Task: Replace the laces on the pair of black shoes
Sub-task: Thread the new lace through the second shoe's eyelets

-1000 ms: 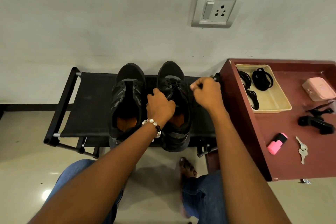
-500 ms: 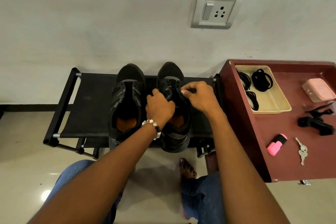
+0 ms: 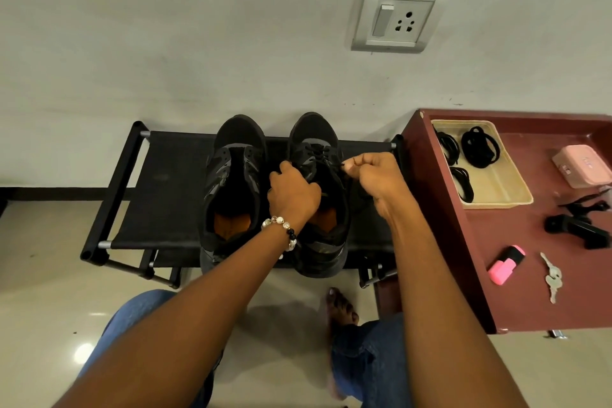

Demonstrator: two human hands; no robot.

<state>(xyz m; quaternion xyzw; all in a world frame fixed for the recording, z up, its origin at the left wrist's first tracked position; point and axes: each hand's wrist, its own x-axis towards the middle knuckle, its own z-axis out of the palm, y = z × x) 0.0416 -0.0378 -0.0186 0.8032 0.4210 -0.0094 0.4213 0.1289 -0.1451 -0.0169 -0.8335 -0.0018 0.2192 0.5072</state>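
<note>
The left hand [image 3: 293, 190] is gripping the inner side of the right shoe [image 3: 318, 195], steadying it. The right hand [image 3: 377, 175] is pinching the black lace [image 3: 337, 165] beside the eyelets. Both shoes, the left shoe [image 3: 233, 189] unlaced, are sitting side by side on a black rack [image 3: 162, 189]. Spare laces [image 3: 478, 147] are lying in a tray [image 3: 503, 182] on the red counter [image 3: 516, 295].

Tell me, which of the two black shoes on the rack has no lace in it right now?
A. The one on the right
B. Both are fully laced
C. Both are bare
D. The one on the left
D: the left shoe lies open with bare eyelets, while the right shoe shows lace crossings near its toe and the right hand pinches a lace end beside it.
</note>
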